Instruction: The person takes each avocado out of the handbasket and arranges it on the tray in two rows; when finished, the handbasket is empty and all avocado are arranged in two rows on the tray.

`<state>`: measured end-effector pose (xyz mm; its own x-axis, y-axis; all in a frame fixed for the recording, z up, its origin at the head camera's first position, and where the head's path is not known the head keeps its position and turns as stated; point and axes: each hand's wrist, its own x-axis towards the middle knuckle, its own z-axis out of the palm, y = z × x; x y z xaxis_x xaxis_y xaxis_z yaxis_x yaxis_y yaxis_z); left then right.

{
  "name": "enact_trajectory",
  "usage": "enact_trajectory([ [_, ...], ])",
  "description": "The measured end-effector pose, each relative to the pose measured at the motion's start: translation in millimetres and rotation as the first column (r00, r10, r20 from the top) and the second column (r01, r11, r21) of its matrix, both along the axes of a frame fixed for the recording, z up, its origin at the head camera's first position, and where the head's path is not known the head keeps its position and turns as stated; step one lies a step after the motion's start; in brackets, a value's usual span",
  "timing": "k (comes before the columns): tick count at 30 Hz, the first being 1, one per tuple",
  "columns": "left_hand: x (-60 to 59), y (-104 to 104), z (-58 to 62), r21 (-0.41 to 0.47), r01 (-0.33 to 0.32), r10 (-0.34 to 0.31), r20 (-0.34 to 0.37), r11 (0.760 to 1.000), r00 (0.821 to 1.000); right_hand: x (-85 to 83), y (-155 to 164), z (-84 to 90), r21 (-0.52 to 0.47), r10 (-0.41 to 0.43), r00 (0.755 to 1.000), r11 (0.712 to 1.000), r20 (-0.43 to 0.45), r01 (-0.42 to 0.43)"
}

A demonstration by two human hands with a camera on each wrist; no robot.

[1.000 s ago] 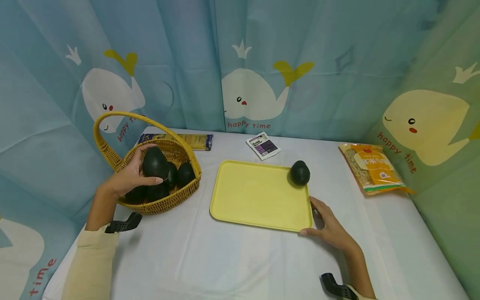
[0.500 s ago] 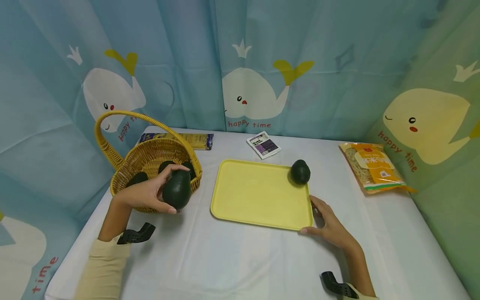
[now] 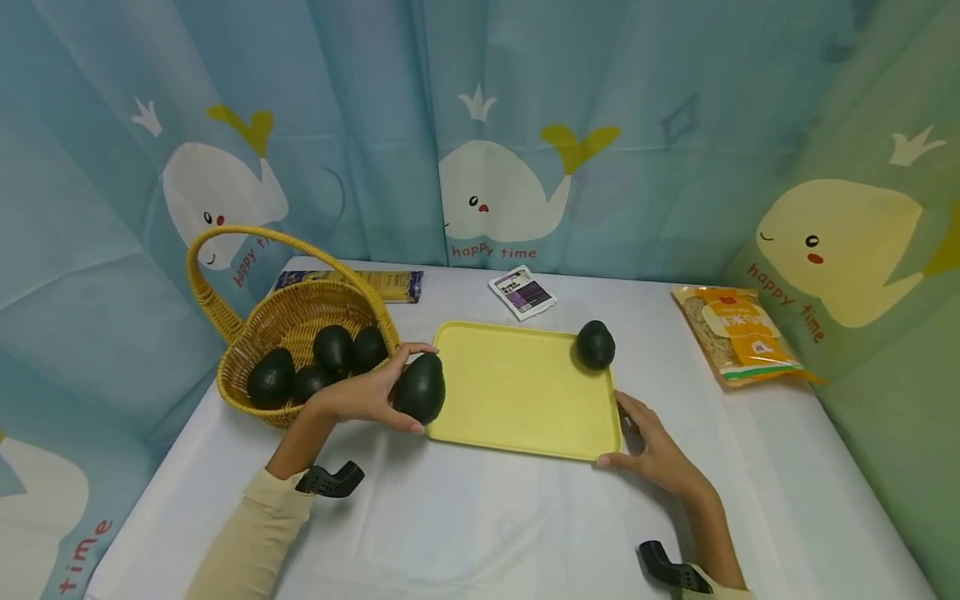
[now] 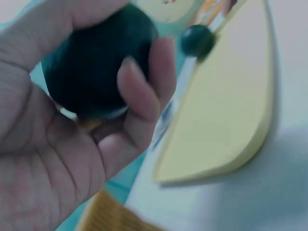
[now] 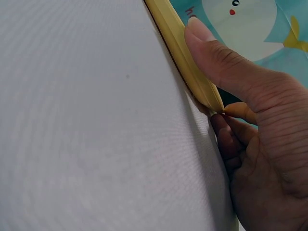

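Note:
My left hand (image 3: 369, 395) grips a dark green avocado (image 3: 420, 389) between thumb and fingers, at the left edge of the yellow tray (image 3: 517, 400). In the left wrist view, the fingers curl around this avocado (image 4: 98, 62) with the tray beyond. A second avocado (image 3: 596, 345) lies at the tray's back right corner. My right hand (image 3: 654, 454) holds the tray's front right corner. The right wrist view shows its thumb along the tray's rim (image 5: 185, 62) and the fingers bent at the corner. A wicker basket (image 3: 240, 379) on the left bears several more avocados (image 3: 272, 379).
The basket's tall handle (image 3: 296, 240) arches up beside the left arm. Behind the basket lies a long yellow and blue packet (image 3: 393, 286). A small white and purple packet (image 3: 523, 292) is behind the tray, and an orange bag (image 3: 744, 336) lies far right. A patterned curtain (image 3: 375, 150) encloses the table.
My left hand has lifted the avocado out of the basket and carried it right to the tray's left edge. My right hand has stayed at the tray's corner.

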<state>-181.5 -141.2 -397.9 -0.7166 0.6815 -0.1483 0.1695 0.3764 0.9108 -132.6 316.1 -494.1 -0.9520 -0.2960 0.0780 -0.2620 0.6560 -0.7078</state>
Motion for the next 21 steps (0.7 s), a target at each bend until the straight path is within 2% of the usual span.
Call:
enact_trajectory([
  [7, -13.2, 34.0, -19.5, -0.031, -0.021, 0.023, 0.072, 0.999, 0.997, 0.8, -0.5, 0.3, 0.005, -0.005, 1.000, 1.000, 0.000, 0.005],
  [14, -29.2, 64.4, -32.7, -0.046, -0.083, 0.085, 0.057, 0.995, 0.995, 2.1, 1.0, -0.8, -0.004, 0.012, 1.000, 1.000, -0.017, -0.012],
  [21, -51.6, 88.6, -41.4, -0.066, -0.140, 0.142, 0.033, 0.988, 0.989, 0.8, 0.1, -0.4, 0.004, 0.007, 0.999, 1.000, -0.036, -0.006],
])
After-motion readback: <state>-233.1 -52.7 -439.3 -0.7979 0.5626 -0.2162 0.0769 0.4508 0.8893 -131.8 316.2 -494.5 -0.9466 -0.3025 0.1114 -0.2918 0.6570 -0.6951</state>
